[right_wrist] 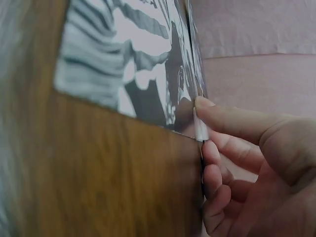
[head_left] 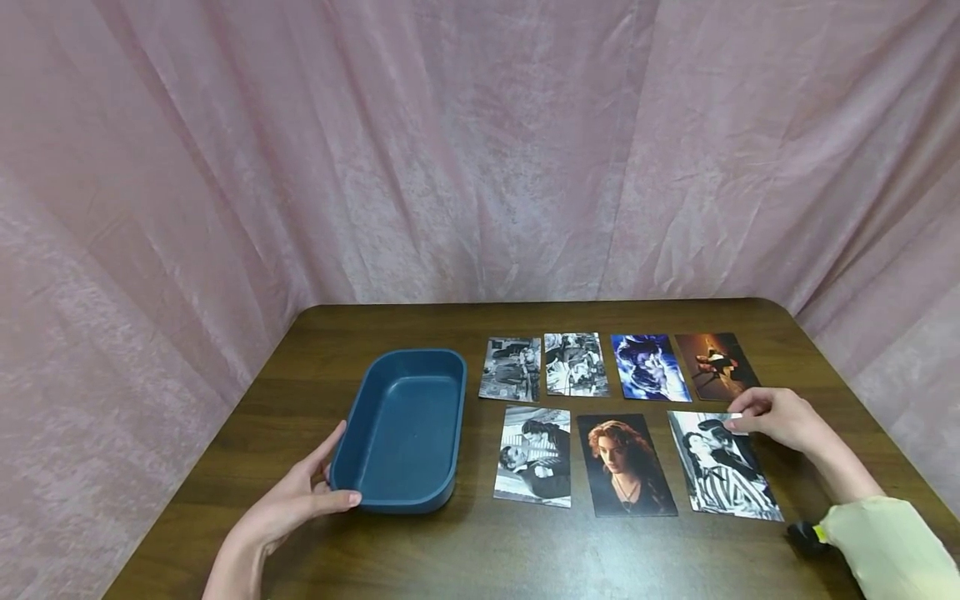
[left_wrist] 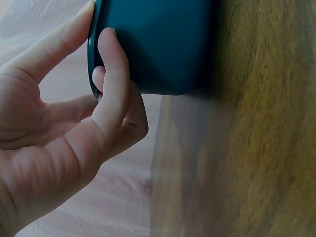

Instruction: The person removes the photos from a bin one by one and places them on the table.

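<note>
A dark blue oblong tray stands empty on the left of the wooden table. My left hand holds its near left corner, thumb along the front wall and index finger at the side. The left wrist view shows the thumb pressed on the tray's outer wall. My right hand pinches the far right corner of a black-and-white photo of a couple, the rightmost of the near row. In the right wrist view the fingertips nip that photo's edge, lifting it slightly.
Two more photos lie in the near row: a black-and-white couple and a red-haired woman. Several photos form the far row, from a grey one to an orange-dark one. Pink cloth hangs around the table.
</note>
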